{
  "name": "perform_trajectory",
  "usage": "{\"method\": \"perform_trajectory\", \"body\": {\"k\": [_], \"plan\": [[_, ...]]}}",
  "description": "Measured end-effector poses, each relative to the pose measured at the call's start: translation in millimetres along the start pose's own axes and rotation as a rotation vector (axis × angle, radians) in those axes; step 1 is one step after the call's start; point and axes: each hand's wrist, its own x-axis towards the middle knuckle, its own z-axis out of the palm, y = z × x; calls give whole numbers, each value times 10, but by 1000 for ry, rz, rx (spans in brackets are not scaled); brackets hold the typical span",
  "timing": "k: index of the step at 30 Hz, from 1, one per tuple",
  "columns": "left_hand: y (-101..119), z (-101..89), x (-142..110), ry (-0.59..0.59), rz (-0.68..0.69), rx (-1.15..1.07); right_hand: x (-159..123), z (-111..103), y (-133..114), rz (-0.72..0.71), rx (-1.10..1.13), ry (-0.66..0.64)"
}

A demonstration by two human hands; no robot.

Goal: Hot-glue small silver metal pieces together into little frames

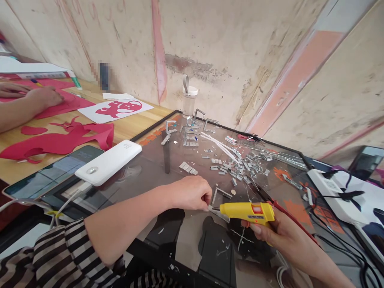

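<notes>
My right hand (277, 228) grips a yellow hot glue gun (247, 212). Its nozzle points left and meets a small grey angled frame (218, 213) low over the dark glass tabletop (150, 180). At the left end of that frame, my left hand (193, 193) is closed in a pinch; its fingertips partly hide the piece. Just beyond both hands lies a heap of small grey pieces (243, 166). A short row of joined grey pieces (188, 168) rests farther left. Several finished-looking grey bent shapes (192, 138) stand near the back.
At the back stands a clear bottle (189, 100). A white power bank (109, 162) and a phone (54, 172) lie left. To the right are a power strip (336, 196) and black cables (339, 236). Another person's hands (42, 98) rest on red paper.
</notes>
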Motion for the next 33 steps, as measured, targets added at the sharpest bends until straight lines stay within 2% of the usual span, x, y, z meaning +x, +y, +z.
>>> {"method": "perform_trajectory", "body": {"k": [10,24,33], "plan": [[5,24,12,-14,5,-54,8,20,14,9,-150,4],[-7,-9,-21,-19,-29,-66,24,3,89,-4,-113,73],[9,-33,-18,-36,-41,-54,24,13,33,7,-136,-15]]}}
